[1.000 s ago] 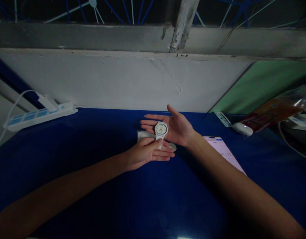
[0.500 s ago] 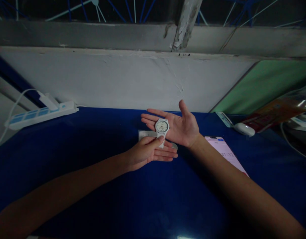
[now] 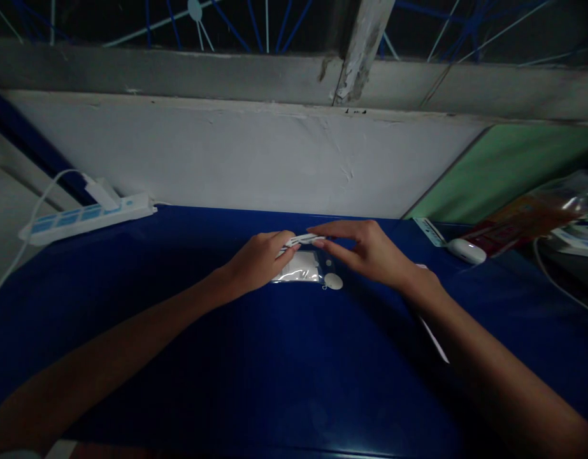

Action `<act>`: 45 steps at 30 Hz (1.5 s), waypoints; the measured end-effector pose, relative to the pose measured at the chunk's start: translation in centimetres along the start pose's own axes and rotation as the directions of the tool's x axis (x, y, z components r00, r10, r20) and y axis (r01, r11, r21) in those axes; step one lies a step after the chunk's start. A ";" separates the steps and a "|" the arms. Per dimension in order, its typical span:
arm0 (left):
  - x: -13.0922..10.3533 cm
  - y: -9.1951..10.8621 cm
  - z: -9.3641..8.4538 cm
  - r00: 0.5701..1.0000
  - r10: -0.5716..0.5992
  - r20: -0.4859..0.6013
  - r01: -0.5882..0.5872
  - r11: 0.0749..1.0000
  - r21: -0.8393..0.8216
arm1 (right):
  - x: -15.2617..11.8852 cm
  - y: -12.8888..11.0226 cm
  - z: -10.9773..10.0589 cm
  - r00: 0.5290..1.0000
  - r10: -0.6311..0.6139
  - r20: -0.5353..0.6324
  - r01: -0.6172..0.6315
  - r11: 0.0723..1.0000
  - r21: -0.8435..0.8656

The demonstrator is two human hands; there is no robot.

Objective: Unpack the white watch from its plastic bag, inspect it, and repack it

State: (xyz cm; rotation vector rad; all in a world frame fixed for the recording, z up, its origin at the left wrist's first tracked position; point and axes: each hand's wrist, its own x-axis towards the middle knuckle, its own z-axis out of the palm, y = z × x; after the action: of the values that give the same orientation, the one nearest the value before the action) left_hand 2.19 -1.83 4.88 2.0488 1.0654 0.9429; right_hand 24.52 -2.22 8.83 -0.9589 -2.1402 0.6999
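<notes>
A white watch (image 3: 304, 239) is seen nearly edge-on, held above the blue table (image 3: 255, 382). My left hand (image 3: 265, 258) pinches its left end between thumb and fingers. At its right end, my right hand (image 3: 363, 248) grips it between thumb and fingertips. Just below the watch, a clear pouch with white contents (image 3: 301, 268) lies on the table, partly hidden by my left hand. A small round pale tag (image 3: 333, 281) is at the pouch's right side.
A power strip (image 3: 88, 218) with a plugged-in white cable sits at the back left. At the right are a white mouse (image 3: 467, 251), a small card (image 3: 430, 232) and a plastic bag (image 3: 523, 210). My right forearm mostly covers a phone (image 3: 434, 339).
The watch has turned from face-up to edge-on. My right hand has gone from open and palm-up to pinching the watch's right end. My left hand has moved up and left, exposing the pouch.
</notes>
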 end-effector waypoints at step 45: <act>-1.8 -4.1 2.5 0.900 0.355 0.252 -0.434 0.780 0.452 | -6.5 3.8 2.9 0.993 -0.033 0.115 0.083 0.881 -0.465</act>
State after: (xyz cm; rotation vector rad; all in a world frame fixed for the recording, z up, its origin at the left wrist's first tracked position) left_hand 1.85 -1.98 -0.29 2.8134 0.8663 0.7277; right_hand 27.14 -5.73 2.05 -1.1158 -2.4808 0.1969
